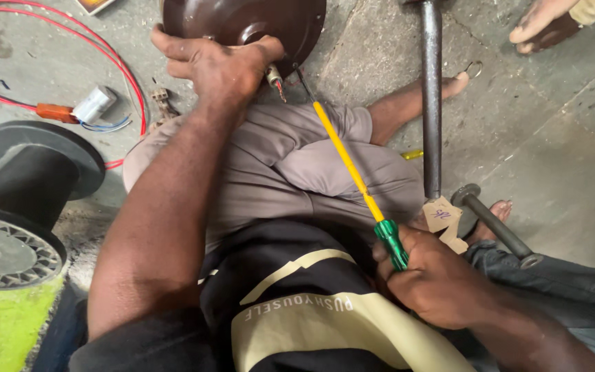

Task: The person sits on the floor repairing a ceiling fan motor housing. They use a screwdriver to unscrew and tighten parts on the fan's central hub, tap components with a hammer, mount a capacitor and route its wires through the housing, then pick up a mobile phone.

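Observation:
My left hand (218, 65) grips the lower rim of a dark brown round motor housing (246, 24) at the top of the view, propped against my knees. My right hand (435, 279) is closed on the green handle of a long screwdriver (349, 162) with a yellow shaft. Its dark tip reaches up to the housing's rim, just right of my left hand. A short wire end (277, 81) with red insulation pokes out beside my left thumb.
A black empty spool (32, 172) stands at the left above a round slotted metal core (5, 251). Red wires (49, 41) loop across the concrete floor toward a small white capacitor (94, 103). A metal rod (432, 96) lies at the right. Another person's foot (542, 24) shows top right.

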Action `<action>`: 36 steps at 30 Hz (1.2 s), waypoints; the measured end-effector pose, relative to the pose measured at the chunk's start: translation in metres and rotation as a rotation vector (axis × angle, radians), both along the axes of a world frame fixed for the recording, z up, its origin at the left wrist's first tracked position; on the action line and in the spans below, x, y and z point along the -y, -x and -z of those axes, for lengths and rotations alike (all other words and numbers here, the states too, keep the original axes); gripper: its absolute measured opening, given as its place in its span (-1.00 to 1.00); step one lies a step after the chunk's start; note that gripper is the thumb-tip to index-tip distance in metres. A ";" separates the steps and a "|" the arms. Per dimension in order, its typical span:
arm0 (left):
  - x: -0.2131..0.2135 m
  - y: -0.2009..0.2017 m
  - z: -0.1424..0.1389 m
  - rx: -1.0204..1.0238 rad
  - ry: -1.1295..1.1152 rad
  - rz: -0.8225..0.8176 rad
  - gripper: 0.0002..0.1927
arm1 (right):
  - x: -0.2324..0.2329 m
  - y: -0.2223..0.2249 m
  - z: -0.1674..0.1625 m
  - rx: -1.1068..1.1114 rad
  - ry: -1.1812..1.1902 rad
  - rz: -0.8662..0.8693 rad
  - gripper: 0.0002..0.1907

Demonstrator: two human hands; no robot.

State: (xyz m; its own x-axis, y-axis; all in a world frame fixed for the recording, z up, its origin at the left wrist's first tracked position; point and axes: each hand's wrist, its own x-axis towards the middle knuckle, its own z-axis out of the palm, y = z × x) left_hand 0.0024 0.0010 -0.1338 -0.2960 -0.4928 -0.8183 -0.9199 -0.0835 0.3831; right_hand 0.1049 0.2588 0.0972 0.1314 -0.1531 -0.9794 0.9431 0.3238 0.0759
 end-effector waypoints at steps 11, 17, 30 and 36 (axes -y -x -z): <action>-0.002 -0.008 0.017 -0.047 0.113 0.068 0.64 | 0.003 0.029 -0.006 -0.040 -0.052 -0.350 -0.66; -0.019 -0.007 0.002 -0.006 0.211 0.097 0.63 | 0.007 0.034 -0.007 -0.022 -0.100 -0.421 -0.62; -0.016 -0.005 0.004 0.061 0.131 0.015 0.60 | 0.007 0.005 -0.002 -0.188 -0.081 -0.433 -0.62; -0.014 -0.011 0.017 -0.132 0.175 -0.041 0.61 | -0.001 0.013 -0.004 -0.062 -0.027 -0.249 -0.60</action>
